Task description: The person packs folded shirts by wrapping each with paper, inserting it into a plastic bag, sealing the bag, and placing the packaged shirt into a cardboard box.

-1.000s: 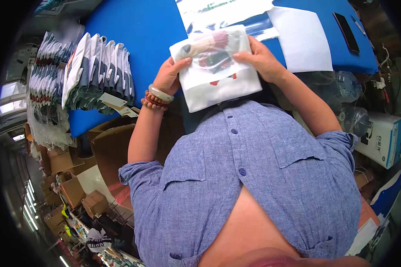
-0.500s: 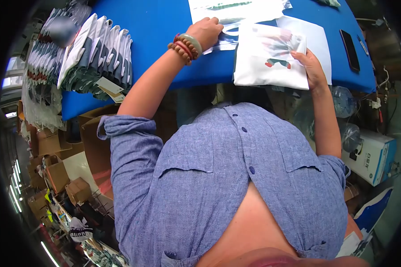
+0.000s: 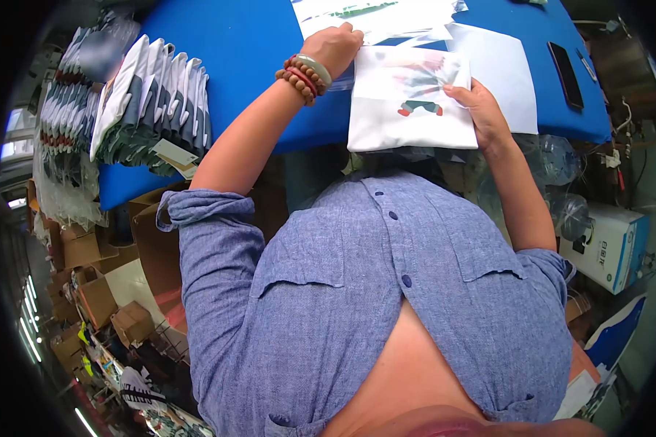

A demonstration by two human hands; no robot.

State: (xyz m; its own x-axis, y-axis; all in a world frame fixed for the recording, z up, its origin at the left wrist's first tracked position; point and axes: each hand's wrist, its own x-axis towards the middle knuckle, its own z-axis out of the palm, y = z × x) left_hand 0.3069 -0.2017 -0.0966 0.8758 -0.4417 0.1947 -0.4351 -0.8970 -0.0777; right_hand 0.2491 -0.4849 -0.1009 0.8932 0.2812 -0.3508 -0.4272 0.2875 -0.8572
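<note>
My right hand [image 3: 481, 109] grips the right edge of a folded white garment [image 3: 408, 124] with a printed figure, thumb on top. The garment lies flat at the near edge of the blue table [image 3: 255, 80]. My left hand [image 3: 333, 48], with beads and a bangle at the wrist, is closed at the near left edge of shiny clear plastic bags [image 3: 386, 18], just above the garment's upper left corner. Its fingertips pinch a bag's edge. White sheet material [image 3: 496, 73] lies to the right, partly under the garment.
Folded white and grey garments [image 3: 153, 102] stand in rows at the table's left end, with paper tags [image 3: 175, 154]. A dark phone [image 3: 565, 75] lies at the right. Cardboard boxes [image 3: 131, 322] are at the lower left, a white carton [image 3: 605, 244] at the lower right.
My left hand has let go of the garment and moved up to the plastic bags. My right hand moved right with the garment, then back left, closer to my left hand.
</note>
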